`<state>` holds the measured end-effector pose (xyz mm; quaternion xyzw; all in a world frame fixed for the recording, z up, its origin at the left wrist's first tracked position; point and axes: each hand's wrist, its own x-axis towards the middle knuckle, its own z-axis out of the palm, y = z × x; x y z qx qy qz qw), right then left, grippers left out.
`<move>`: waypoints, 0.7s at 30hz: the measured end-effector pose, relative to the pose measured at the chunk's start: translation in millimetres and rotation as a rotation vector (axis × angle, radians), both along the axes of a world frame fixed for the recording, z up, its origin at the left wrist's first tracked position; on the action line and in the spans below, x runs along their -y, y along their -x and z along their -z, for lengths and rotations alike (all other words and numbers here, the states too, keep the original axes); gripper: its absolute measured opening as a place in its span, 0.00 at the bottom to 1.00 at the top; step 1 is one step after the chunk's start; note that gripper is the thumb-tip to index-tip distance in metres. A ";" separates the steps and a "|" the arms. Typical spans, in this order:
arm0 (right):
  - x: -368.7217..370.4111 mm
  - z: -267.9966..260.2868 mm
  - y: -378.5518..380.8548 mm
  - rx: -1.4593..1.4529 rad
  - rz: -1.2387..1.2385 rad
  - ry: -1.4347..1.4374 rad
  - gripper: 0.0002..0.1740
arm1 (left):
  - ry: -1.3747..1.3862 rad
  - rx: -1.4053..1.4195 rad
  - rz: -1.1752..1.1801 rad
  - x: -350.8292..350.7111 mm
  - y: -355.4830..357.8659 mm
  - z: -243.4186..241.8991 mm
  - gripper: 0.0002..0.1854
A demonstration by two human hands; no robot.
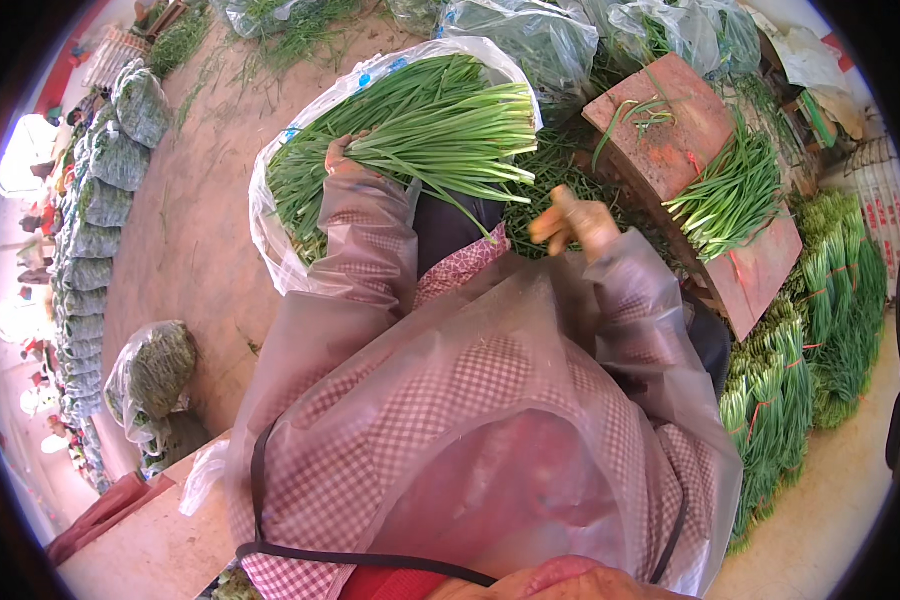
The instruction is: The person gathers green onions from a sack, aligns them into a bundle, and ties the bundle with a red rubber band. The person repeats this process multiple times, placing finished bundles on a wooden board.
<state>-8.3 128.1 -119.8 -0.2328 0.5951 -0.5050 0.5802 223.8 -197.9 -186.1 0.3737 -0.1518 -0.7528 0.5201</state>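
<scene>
My left hand (340, 156) is closed around the leafy part of a loose bunch of garlic chives (450, 135), whose pale stem ends point right. Beneath that bunch, an opened clear plastic bag (266, 247) holds more green chives (300, 184) across my lap. My right hand (581, 221) hovers just below and right of the stem ends, empty, its fingers bent and apart. To its right, a smaller pile of chives (735, 191) lies across a reddish board (671, 120), with a red tie (739, 274) showing at the pile's lower side.
Tied chive bundles (769, 405) are stacked on the floor at right. Loose green trimmings (562, 176) lie between my lap and the board. Filled plastic bags (517, 52) stand ahead; a row of bags (109, 195) lines the left, with one bag (154, 375) apart nearer me.
</scene>
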 end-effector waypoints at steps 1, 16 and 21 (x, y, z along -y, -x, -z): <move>2.8 -10.6 -11.4 0.057 -0.148 -0.011 0.29 | 0.015 0.010 -0.003 1.2 -0.2 1.0 0.17; -16.5 13.8 49.5 -0.787 -0.443 -0.259 0.25 | -0.089 0.043 0.067 -7.0 2.3 -19.9 0.21; 31.7 17.5 -11.3 -0.261 -0.125 0.274 0.30 | -0.074 0.048 -0.023 -6.3 4.3 -17.5 0.21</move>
